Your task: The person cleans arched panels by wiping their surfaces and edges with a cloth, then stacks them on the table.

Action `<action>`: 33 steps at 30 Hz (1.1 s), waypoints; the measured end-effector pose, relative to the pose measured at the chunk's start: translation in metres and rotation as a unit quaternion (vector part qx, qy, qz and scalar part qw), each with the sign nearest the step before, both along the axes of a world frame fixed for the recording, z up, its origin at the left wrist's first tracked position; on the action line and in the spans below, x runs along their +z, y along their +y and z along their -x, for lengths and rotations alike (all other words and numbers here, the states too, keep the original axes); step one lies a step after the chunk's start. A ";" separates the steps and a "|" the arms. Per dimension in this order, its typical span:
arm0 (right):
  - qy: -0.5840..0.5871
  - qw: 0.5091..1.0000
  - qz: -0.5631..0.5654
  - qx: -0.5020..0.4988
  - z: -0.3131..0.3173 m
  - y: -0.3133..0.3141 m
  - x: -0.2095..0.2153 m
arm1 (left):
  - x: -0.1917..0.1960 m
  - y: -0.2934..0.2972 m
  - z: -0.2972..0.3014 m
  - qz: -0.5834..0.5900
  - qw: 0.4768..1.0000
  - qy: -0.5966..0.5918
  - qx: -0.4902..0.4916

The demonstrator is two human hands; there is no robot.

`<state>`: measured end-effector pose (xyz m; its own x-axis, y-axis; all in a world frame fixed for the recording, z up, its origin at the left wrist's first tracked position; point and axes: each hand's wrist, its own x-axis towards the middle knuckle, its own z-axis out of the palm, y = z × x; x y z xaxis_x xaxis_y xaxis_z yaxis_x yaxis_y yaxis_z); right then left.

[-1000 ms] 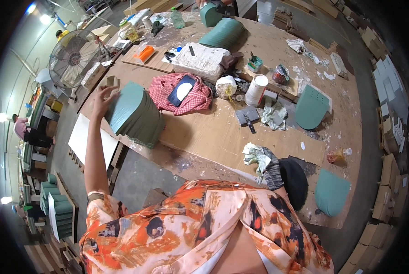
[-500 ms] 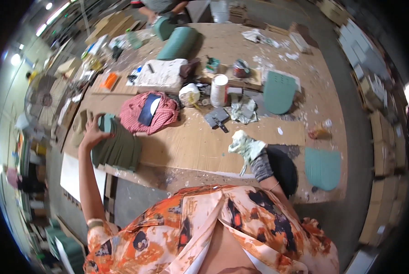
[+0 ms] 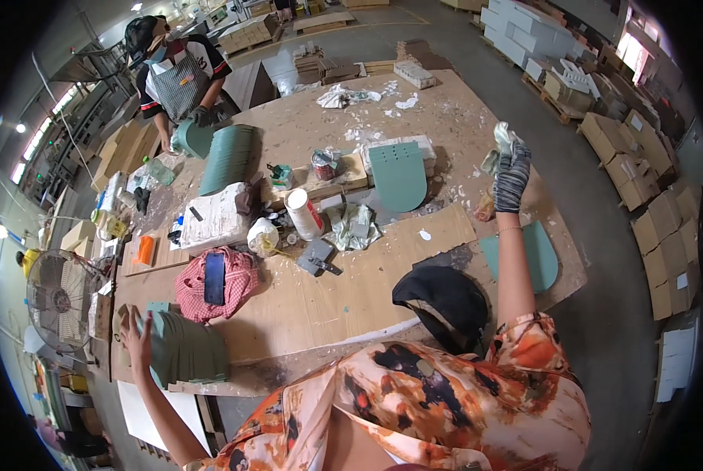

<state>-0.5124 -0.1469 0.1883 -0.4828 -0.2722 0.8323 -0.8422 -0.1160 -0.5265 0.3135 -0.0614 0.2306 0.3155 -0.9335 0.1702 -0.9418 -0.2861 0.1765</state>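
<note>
My left hand point(image 3: 137, 337) is bare, its fingers spread at the left end of a stack of green round-ended panels point(image 3: 183, 349); I cannot tell whether it touches them. Raised over the right side of the table, my right hand point(image 3: 511, 177) wears a grey striped glove and grips a pale crumpled rag point(image 3: 505, 135). Below that wrist lies a single green panel point(image 3: 541, 255), partly covered by my forearm. Another green panel point(image 3: 398, 177) with small holes rests farther back, near the middle. A black cap point(image 3: 449, 302) sits close to my body.
On the worktable point(image 3: 446, 102) stand a white canister point(image 3: 303, 213), a red checked cloth point(image 3: 238, 279), a putty knife point(image 3: 318, 257) and an open tin point(image 3: 326, 162). Across it, a co-worker point(image 3: 183, 78) handles green panels beside another stack point(image 3: 226, 157). A fan point(image 3: 57, 298) stands left.
My right hand has swung from the board before me out to the far right, still holding the rag. My left hand stays by the stack. The view has turned, showing more of the co-worker.
</note>
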 end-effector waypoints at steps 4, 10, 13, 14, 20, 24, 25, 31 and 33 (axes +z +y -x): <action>0.218 0.916 -0.311 -0.130 0.081 0.004 -0.082 | -0.016 -0.011 0.003 0.038 0.999 -0.025 0.011; -0.366 0.890 -0.245 0.118 0.097 -0.005 -0.104 | -0.025 0.005 -0.006 0.034 0.996 -0.068 0.052; 0.046 0.880 -0.442 -0.170 0.050 0.015 -0.088 | -0.044 0.016 -0.017 -0.021 0.997 -0.058 0.055; 0.052 0.880 -0.441 -0.169 0.040 0.019 -0.080 | -0.044 0.015 -0.016 -0.022 0.997 -0.053 0.059; 0.098 0.843 -0.505 -0.158 0.069 0.018 -0.093 | -0.031 0.013 0.004 0.000 0.998 -0.024 0.053; 0.208 0.862 -0.445 -0.123 0.117 0.010 -0.123 | -0.045 -0.008 -0.007 0.017 0.999 -0.014 0.037; 0.220 0.862 -0.446 -0.099 0.103 0.002 -0.120 | -0.044 -0.004 -0.009 0.021 0.998 -0.005 0.054; 0.027 0.879 -0.477 -0.005 0.094 0.007 -0.051 | -0.012 -0.001 0.024 0.003 0.996 -0.009 0.090; -0.018 0.948 -0.189 0.254 0.085 0.020 -0.032 | -0.022 0.004 0.012 0.001 0.995 -0.012 0.094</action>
<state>-0.5977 -0.1271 0.1564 -0.2350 -0.7531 0.6145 -0.7088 -0.2999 -0.6385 0.3011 -0.0576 0.2084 0.4805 -0.8580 0.1814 -0.8755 -0.4575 0.1551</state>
